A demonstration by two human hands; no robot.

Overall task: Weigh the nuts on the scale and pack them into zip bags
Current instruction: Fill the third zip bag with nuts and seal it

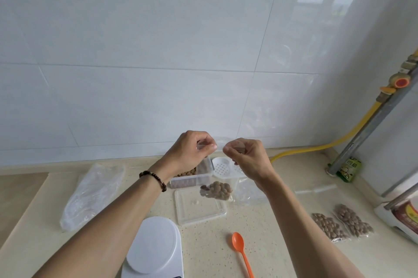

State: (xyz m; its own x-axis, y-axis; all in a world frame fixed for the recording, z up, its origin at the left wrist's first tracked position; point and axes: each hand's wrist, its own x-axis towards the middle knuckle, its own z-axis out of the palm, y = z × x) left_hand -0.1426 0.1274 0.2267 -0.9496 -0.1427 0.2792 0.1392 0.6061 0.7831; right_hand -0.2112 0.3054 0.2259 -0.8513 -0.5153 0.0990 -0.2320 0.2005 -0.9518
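Note:
A clear zip bag (218, 165) hangs in the air over the counter, brown nuts (216, 190) pooled in its bottom. My left hand (192, 151) and my right hand (246, 155) each pinch its top edge, fingertips close together. A white scale (153, 248) with a bare round platform sits low at centre. An orange spoon (241, 251) lies to its right. Behind the bag stands a clear nut container (192, 176), partly hidden by my left wrist. Two filled zip bags (341, 223) lie at right.
A clear square lid (199, 208) lies under the hanging bag. A white perforated insert (222, 165) sits behind it. A sleeve of clear bags (92, 194) lies at left. A yellow hose (316, 147), a grey pipe and an appliance (404, 216) crowd the right.

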